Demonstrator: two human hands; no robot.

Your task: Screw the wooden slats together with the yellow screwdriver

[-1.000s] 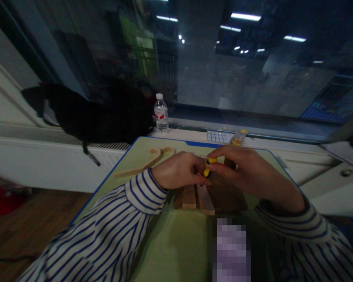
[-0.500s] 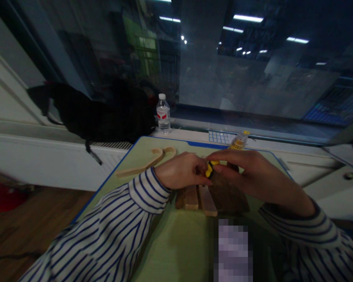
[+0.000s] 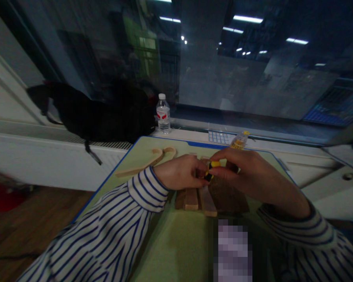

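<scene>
A small yellow-and-black piece (image 3: 214,164) is held between the two hands, above the near part of the table and over a dark brown board (image 3: 229,197). Its yellow end is pinched between the thumb and index finger of the right hand (image 3: 250,168). Its dark end is gripped at the curled fingers and thumb of the left hand (image 3: 181,172); the exact contact there is partly hidden. Compared with the frame half a second earlier, the piece is seen turned: yellow was then shown at the lower end beside the left hand, where mostly black is now shown. The left hand is found in nearly the same position.

Under the hands, a shorter wooden strip (image 3: 191,199) and a longer wooden strip (image 3: 207,201) are laid on the board, their near ends set apart. The board is supported by the green table (image 3: 167,243), edged in blue. Two curved wooden pieces (image 3: 138,168) are noted on the table beyond the left wrist, unmoved. Past the far edge, a water bottle (image 3: 164,115) is seen upright on the white sill (image 3: 188,135), with a black bag (image 3: 100,117) to its left. A yellow-capped bottle (image 3: 239,141) is observed tilted, behind the right hand
</scene>
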